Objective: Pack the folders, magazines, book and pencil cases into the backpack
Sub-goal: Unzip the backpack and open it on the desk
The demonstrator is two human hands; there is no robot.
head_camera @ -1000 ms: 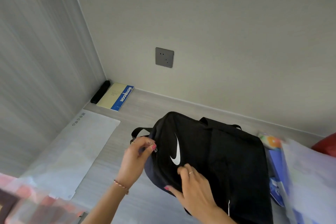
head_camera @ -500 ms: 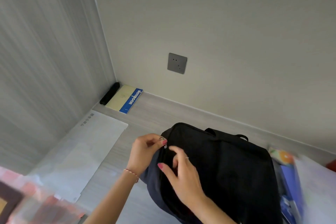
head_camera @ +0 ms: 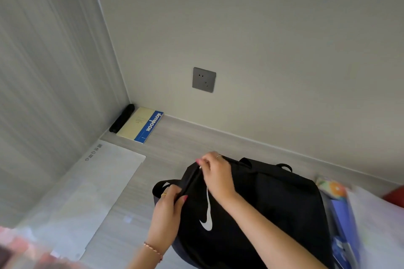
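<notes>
On pale wood-grain desk, I log: soft black fabric backpack, lying flat; left hand gripping its edge; right hand pinching the zipper; flat cream notebook at the corner

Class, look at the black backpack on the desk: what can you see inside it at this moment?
Nothing inside shows. The backpack lies with its black fabric closed over the interior; the left hand grips its edge and the right hand pinches at the zipper line. Whether anything is packed is hidden.
</notes>
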